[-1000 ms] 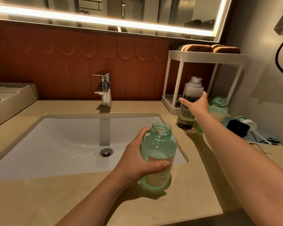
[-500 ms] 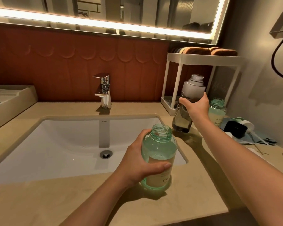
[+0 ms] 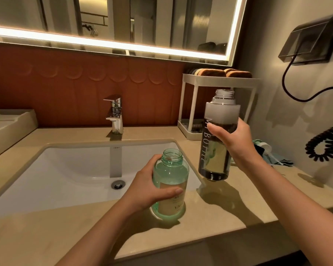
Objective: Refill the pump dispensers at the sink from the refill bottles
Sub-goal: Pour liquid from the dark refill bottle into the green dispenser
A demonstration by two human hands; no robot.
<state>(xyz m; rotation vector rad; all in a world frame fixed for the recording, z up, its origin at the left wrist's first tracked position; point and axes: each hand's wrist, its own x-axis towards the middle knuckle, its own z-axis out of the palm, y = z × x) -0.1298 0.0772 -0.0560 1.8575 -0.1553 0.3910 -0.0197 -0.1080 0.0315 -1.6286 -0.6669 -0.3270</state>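
A green translucent dispenser bottle (image 3: 170, 175) stands uncapped on the counter at the sink's right rim, with a pale label on its front. My left hand (image 3: 148, 189) grips it around the body. My right hand (image 3: 233, 139) holds a tall dark refill bottle (image 3: 217, 139), uncapped and upright, lifted clear of the counter just right of the green bottle. White foam fills its upper part. A white pump head (image 3: 265, 145) lies on the counter behind my right wrist, partly hidden.
The white sink basin (image 3: 75, 169) and chrome faucet (image 3: 114, 114) lie to the left. A white two-tier rack (image 3: 192, 104) stands at the back right. A coiled black cord (image 3: 323, 144) hangs on the right wall. A beige tray (image 3: 13, 125) sits far left.
My right hand has lifted the dark refill bottle off the counter and brought it nearer, beside the green bottle. The left hand has kept its hold.
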